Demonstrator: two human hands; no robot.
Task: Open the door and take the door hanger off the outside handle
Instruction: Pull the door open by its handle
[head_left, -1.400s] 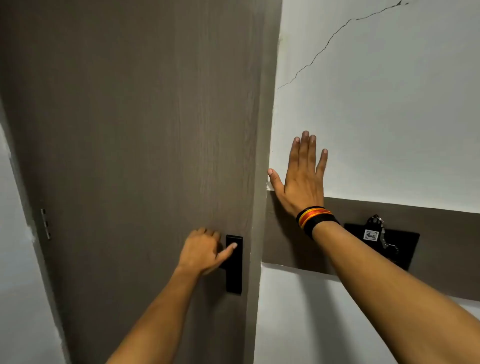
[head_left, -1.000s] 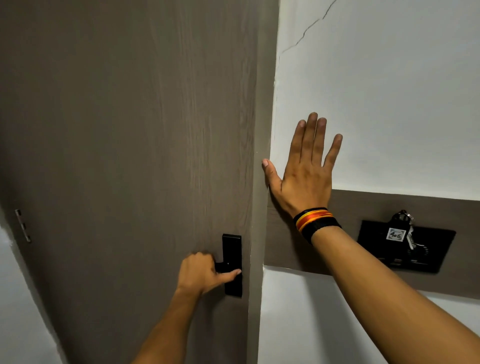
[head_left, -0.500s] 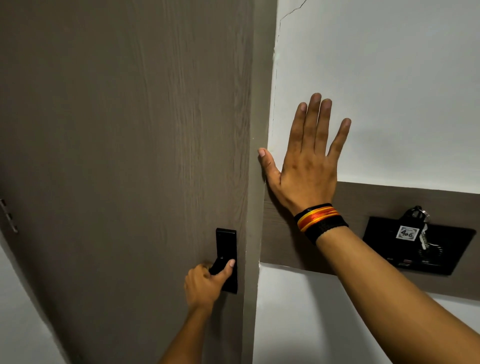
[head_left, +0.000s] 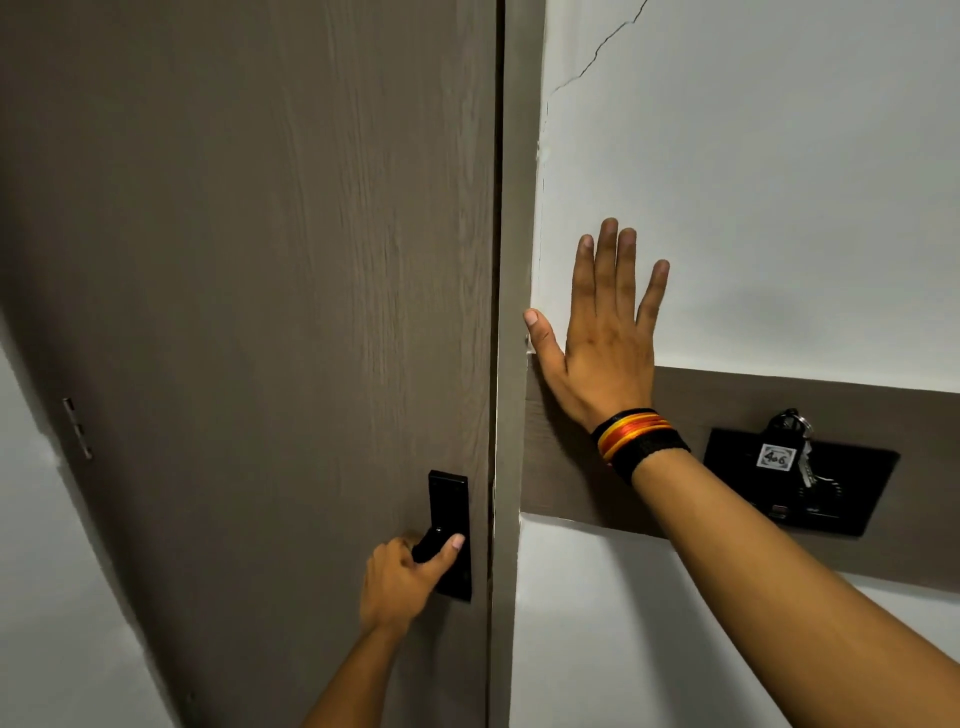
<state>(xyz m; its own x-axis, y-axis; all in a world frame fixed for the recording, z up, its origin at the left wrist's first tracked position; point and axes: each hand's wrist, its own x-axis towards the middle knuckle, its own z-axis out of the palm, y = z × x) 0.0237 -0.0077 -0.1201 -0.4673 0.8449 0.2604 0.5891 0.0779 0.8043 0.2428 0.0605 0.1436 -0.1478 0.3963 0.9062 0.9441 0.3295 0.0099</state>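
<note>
A grey-brown wood-grain door (head_left: 260, 312) fills the left of the head view. Its black lock plate (head_left: 448, 499) sits near the door's right edge, with a black lever handle (head_left: 427, 546) pressed downward. My left hand (head_left: 400, 582) is closed around that lever, thumb resting on the plate. My right hand (head_left: 602, 332) lies flat and spread on the white wall just right of the door frame (head_left: 511, 260). A thin dark gap shows between door and frame. The door hanger and the outside handle are hidden behind the door.
A black wall panel (head_left: 852, 488) on a brown strip to the right holds a key bunch with a white tag (head_left: 777, 457). A hinge (head_left: 78, 428) shows on the door's left edge. A crack (head_left: 597, 52) runs up the white wall.
My left hand has pushed the lever down and keeps its grip. The view has shifted, and a narrow gap now shows at the door's edge. My right hand stays flat on the wall.
</note>
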